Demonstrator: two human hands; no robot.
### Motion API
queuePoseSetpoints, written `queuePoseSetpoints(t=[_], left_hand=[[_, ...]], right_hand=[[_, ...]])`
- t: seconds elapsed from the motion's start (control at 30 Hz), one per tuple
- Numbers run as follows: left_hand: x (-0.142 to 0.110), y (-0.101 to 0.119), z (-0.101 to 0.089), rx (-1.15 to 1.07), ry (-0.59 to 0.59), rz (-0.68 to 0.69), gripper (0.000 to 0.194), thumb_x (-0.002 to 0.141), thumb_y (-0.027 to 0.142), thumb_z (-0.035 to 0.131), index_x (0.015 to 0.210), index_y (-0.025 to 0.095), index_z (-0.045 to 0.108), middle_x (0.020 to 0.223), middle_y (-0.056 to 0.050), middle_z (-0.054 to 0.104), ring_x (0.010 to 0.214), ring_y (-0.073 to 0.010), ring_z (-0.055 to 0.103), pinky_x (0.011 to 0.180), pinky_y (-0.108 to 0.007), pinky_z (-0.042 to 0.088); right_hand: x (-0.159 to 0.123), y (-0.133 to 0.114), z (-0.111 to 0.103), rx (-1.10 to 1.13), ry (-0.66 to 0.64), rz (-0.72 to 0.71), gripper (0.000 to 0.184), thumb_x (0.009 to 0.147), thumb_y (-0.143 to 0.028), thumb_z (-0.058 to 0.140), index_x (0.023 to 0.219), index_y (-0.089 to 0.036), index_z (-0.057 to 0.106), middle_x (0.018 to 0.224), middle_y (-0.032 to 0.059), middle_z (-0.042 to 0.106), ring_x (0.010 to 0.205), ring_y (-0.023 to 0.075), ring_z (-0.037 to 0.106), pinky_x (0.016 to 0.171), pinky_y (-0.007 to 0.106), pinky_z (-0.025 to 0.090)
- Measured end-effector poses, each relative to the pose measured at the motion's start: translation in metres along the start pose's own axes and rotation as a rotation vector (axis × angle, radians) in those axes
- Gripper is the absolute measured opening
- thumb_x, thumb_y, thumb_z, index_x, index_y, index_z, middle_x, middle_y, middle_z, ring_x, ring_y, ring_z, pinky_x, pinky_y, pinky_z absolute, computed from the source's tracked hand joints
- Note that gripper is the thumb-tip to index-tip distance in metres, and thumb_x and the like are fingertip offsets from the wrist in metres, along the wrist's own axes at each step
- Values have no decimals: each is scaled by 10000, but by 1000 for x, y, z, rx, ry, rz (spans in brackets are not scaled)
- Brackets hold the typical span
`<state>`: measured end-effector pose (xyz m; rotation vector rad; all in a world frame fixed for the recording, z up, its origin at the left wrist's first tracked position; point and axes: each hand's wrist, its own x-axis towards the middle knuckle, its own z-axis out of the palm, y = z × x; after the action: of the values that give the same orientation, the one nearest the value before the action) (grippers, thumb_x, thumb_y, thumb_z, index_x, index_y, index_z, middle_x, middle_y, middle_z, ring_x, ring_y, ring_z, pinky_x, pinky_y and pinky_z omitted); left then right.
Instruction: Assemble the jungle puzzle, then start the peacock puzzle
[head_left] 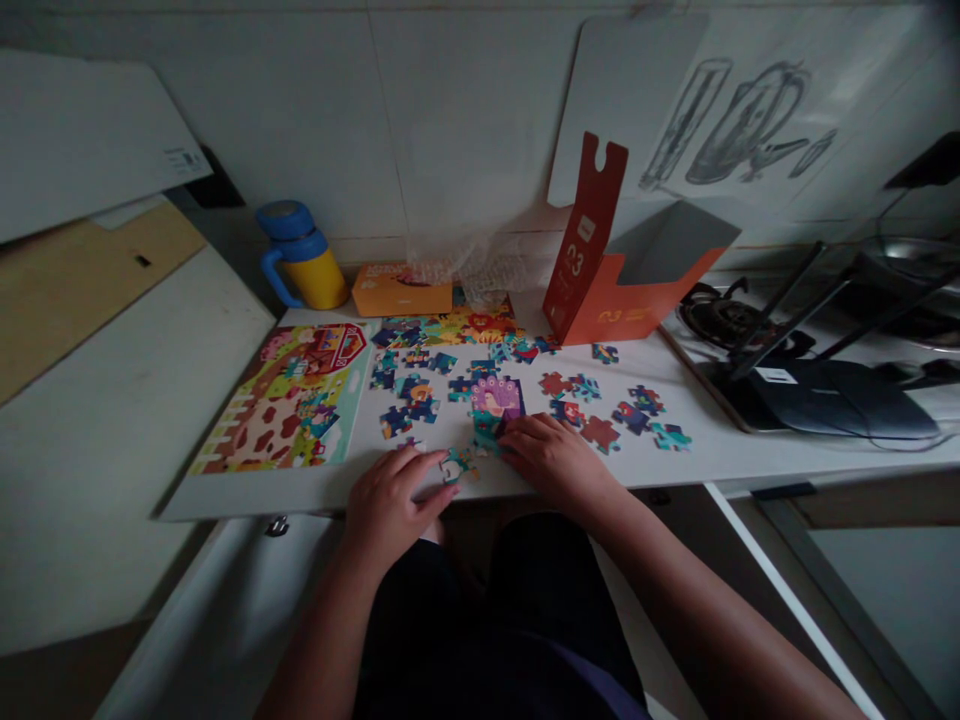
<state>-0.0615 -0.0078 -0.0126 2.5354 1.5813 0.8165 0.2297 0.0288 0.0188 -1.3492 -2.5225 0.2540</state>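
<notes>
Just beyond the right hand's (551,460) fingers sits the peacock puzzle (491,396); they're at its near corner, clamped or not I can't tell! Left hand (388,500): thumb and fingers apart, a white-figured piece (454,467) right by their tips. Further left of them, the farm puzzle (289,405) lies on the bench (705,455).

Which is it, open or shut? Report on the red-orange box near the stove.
Open: the red-orange box shows its grey interior, and a notched panel stands up.
</notes>
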Motion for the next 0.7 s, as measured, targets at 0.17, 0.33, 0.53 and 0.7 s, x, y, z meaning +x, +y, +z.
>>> queuePoseSetpoints(t=[0.17,0.33,0.53,0.7], left_hand=[[0,-2,0,-18,1,5,365,994,514,744,1291,302,745,1174,-62,792,1118,-274,750,949,-423,619],[0,-3,0,-30,7,8,364,987,511,753,1287,306,743,1175,-57,792,1118,-271,752,949,-413,617],[1,-2,0,-35,2,-1,339,972,487,778,1252,296,758,1120,-55,794,1066,-260,764,908,-386,623],[0,-1,0,-34,11,-13,350,958,484,795,1245,288,759,1147,-61,795,1081,-263,767,916,-387,627]], right_hand=[[26,14,-17,0,34,103,260,1100,-358,578,1175,-214,781,1161,130,774,1096,276,703,1005,406,523],[82,40,-26,-105,19,448,357,1092,-377,521,1202,-143,768,1201,196,776,1111,311,733,975,391,529],[144,43,-21,-144,-60,623,574,1079,-541,532,1317,-64,747,1318,292,730,1247,377,709,1009,437,547],[174,46,-18,-131,-111,685,608,1017,-538,653,1421,-86,707,1410,330,669,1310,429,668,1037,565,538]])
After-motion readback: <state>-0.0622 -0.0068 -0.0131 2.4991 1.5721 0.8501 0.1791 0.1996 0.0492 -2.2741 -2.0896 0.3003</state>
